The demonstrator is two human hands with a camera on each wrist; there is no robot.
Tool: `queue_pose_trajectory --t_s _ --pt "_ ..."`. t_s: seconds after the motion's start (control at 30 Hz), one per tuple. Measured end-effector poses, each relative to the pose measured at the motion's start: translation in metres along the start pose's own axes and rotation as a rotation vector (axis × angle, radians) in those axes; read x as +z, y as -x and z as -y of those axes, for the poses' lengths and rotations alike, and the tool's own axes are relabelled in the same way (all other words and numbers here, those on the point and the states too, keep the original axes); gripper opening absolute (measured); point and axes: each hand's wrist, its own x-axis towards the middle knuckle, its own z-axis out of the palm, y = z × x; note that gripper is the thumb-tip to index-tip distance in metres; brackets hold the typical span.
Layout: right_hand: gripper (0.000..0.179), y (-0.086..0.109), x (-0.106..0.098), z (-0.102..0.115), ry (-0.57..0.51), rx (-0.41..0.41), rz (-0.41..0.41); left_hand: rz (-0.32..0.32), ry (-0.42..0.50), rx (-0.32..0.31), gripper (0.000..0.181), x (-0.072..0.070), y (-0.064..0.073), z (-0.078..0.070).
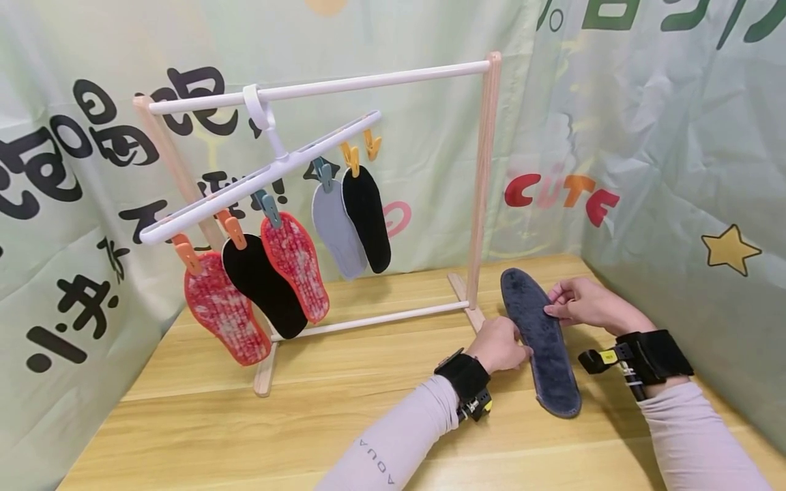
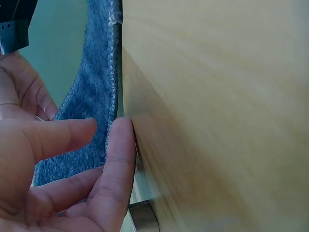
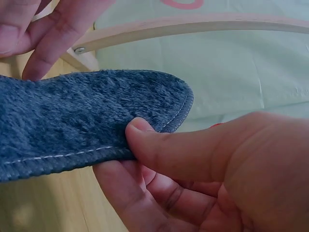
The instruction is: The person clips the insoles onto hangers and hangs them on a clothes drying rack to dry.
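Note:
A dark blue-grey fuzzy insole (image 1: 540,341) is held tilted above the right side of the wooden table. My right hand (image 1: 580,301) pinches its edge near the far end, with the thumb on the fuzzy face and fingers beneath, as the right wrist view shows on the insole (image 3: 91,116). At the opposite long edge is my left hand (image 1: 499,343). In the left wrist view, a finger of the left hand (image 2: 63,174) touches the stitched edge of the insole (image 2: 99,63), while the thumb stands apart from that finger.
A wooden rack (image 1: 485,184) stands to the left, bearing a white hanger (image 1: 282,164). From its clips hang red-patterned insoles (image 1: 227,310), black insoles (image 1: 367,218) and a grey insole (image 1: 338,228). One yellow clip (image 1: 372,144) holds nothing. Printed cloth walls (image 1: 675,170) border the table.

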Motion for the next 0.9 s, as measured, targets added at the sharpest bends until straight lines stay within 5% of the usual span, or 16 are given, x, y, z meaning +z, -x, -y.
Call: queue_pose_trajectory --t_s 0.27,0.33,0.57,0.7,0.9 --pt "0.021 0.001 -0.001 0.005 -0.030 -0.025 0.008 -0.003 0.031 0.014 0.033 0.011 -0.014 0.015" --pt "0.021 0.002 -0.001 0.007 -0.033 -0.031 0.013 -0.012 0.040 -0.004 0.034 0.007 -0.010 0.013" --pt "0.023 0.003 -0.002 0.013 -0.044 -0.055 0.042 -0.050 0.251 -0.044 0.022 -0.047 0.037 -0.016" --pt "0.023 0.003 -0.002 0.015 -0.051 -0.061 0.047 -0.085 0.279 -0.025 0.019 -0.056 0.046 -0.017" --pt "0.023 0.001 0.001 0.016 -0.062 -0.067 0.035 -0.131 0.441 -0.014 0.018 -0.058 0.048 -0.014"
